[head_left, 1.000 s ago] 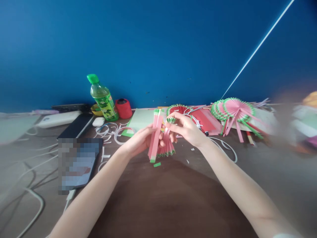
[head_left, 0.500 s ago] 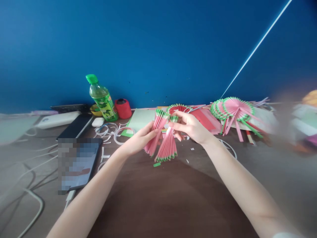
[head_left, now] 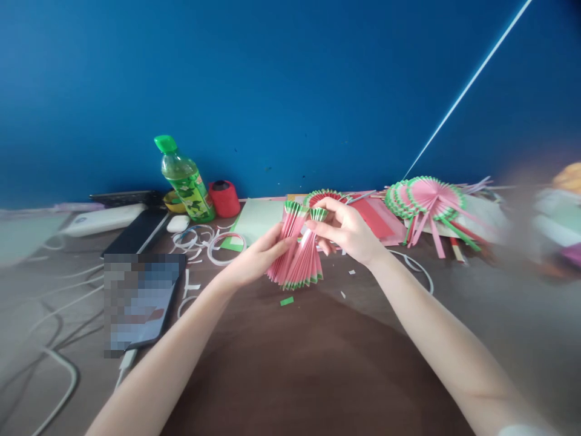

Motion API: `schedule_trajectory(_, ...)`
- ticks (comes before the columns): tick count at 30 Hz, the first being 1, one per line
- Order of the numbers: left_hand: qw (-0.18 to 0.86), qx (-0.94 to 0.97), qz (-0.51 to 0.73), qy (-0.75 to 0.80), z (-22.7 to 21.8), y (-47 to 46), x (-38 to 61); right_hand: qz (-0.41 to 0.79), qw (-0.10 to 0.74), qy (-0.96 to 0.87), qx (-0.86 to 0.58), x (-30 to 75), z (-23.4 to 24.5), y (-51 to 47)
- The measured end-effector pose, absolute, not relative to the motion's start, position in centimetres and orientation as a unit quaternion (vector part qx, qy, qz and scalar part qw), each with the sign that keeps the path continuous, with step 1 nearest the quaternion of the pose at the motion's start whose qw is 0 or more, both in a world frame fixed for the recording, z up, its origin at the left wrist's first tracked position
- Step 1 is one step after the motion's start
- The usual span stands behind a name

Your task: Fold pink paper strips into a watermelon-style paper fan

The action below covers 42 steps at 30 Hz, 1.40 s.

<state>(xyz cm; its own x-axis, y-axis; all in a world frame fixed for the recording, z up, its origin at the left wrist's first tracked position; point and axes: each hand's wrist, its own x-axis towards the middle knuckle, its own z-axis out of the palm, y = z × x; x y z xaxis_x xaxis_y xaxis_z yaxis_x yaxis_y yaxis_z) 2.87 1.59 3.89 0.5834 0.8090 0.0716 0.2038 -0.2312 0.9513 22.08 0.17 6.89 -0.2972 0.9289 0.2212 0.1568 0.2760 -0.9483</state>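
Observation:
Above the brown table (head_left: 318,363) I hold two pleated pink paper fans with green and white edges. My left hand (head_left: 256,257) pinches the left pleated fan (head_left: 285,251) near its upper end. My right hand (head_left: 347,230) pinches the top of the right pleated fan (head_left: 308,260), whose lower end spreads out. The two fans touch side by side, their lower ends just over the table. A small green paper scrap (head_left: 286,300) lies below them.
A green bottle (head_left: 184,178) and a red thread spool (head_left: 224,198) stand at the back. Finished round paper fans (head_left: 429,197), red paper (head_left: 374,221), white paper strips (head_left: 206,239), a phone (head_left: 138,300), a dark tablet (head_left: 136,230) and cables (head_left: 54,357) lie around.
The left fan, held as a closed stack, has opened at its lower end. Both fans spread apart, then came together again side by side.

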Motion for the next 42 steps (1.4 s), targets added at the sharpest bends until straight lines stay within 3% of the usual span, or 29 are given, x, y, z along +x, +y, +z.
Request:
schedule_trajectory(9, 0.495, 0.730, 0.292, 0.371, 3.87, 1.48, 3.03, 0.402, 0.430, -0.682, -0.433, 21.80, 6.97, -0.20)
schedule_trajectory(20, 0.517, 0.731, 0.300, 0.329, 4.20, 1.43, 3.00, 0.475, 0.428, -0.650, -0.411, 22.07, 6.96, 0.12)
schedule_trajectory(42, 0.477, 0.755, 0.269, 0.361, 4.55, 1.21, 3.07, 0.428, 0.405, -0.681, -0.436, 22.18, 7.04, -0.05)
